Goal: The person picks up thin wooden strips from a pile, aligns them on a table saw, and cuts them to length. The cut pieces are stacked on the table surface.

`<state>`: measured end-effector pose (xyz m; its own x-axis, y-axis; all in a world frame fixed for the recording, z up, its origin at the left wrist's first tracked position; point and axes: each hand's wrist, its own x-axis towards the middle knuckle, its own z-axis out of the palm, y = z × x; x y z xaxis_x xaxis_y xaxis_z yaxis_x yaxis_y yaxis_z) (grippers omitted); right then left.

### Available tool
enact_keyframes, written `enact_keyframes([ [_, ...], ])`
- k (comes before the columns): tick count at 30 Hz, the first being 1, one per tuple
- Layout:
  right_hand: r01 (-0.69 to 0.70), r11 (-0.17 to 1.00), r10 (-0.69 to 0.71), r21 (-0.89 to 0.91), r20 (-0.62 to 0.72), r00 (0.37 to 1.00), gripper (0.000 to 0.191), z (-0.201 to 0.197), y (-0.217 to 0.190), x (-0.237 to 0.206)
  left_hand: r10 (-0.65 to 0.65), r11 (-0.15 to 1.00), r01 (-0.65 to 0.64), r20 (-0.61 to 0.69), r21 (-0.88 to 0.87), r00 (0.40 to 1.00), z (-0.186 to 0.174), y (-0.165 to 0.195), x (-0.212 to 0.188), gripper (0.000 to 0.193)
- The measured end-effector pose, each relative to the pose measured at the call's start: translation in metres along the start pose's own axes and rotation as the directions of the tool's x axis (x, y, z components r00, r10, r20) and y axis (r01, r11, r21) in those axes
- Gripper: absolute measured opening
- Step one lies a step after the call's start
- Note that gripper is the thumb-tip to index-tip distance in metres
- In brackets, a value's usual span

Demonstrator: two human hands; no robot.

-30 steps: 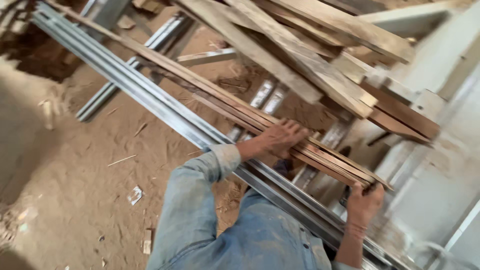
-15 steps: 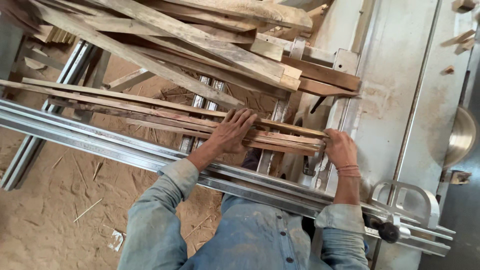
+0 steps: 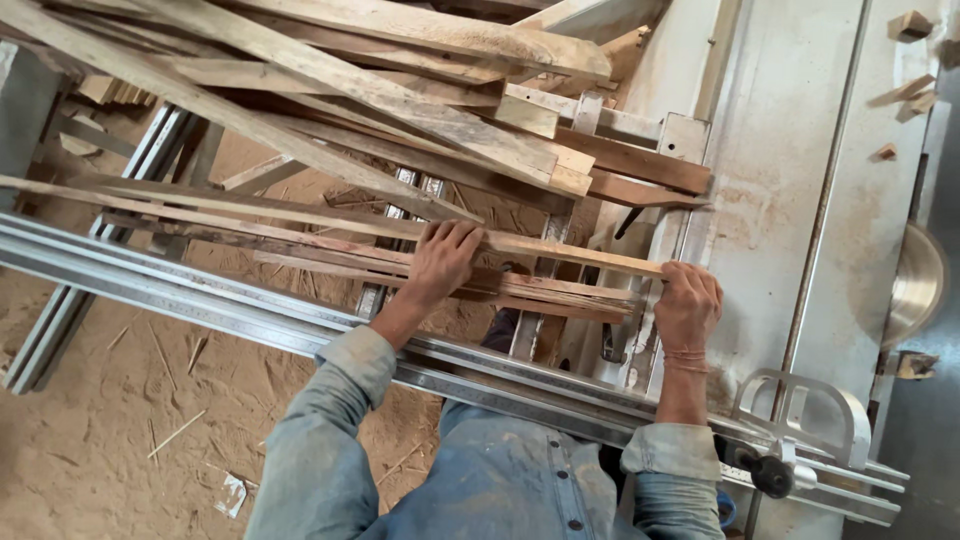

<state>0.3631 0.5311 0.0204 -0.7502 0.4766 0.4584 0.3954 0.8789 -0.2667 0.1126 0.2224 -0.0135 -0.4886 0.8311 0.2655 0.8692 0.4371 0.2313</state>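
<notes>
Head view: grey metal saw table point(image 3: 770, 190) on the right, long grey aluminium rail point(image 3: 200, 290) crossing below a heap of rough pale wooden planks point(image 3: 400, 90). Bundle of thin long wooden strips point(image 3: 330, 225) lies across the frame. Left hand point(image 3: 440, 262) presses flat on the strips mid-length, fingers spread; right hand point(image 3: 688, 305) clenched around their right end.

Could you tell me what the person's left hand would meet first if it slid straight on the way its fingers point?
The left hand points up-frame across the long thin wooden strips. Beyond them, probably the heap of rough pale wooden planks, though depth is unclear.
</notes>
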Motion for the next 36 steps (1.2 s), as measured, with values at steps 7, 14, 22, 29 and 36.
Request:
enact_keyframes([
  [7, -0.001, 0.998, -0.007, -0.062, -0.132, 0.991, 0.024, -0.009, -0.009, -0.006, 0.188, 0.98, -0.169, -0.223, 0.101, 0.957, -0.031, 0.011, -0.003, 0.037],
  [14, -0.032, 0.999, 0.032, -0.001, -0.054, 0.998, 0.026, -0.02, -0.005, -0.007, 0.113, 0.993, -0.116, -0.182, -0.006, 0.977, -0.029, 0.019, 0.007, 0.025],
  [22, -0.062, 0.997, 0.062, -0.04, 0.012, 0.998, 0.037, -0.006, 0.009, -0.022, 0.068, 0.995, -0.072, -0.058, -0.063, 0.996, -0.018, 0.016, 0.0, 0.026],
  [29, -0.061, 0.998, 0.061, -0.02, 0.022, 0.998, 0.04, -0.003, 0.004, -0.026, 0.03, 0.997, -0.034, -0.054, -0.075, 0.998, -0.016, 0.01, 0.0, 0.033],
  [36, -0.007, 1.0, 0.008, 0.022, -0.045, 0.999, 0.042, 0.0, -0.007, -0.027, -0.126, 0.989, 0.125, -0.009, -0.075, 0.992, -0.026, 0.002, -0.004, 0.046],
])
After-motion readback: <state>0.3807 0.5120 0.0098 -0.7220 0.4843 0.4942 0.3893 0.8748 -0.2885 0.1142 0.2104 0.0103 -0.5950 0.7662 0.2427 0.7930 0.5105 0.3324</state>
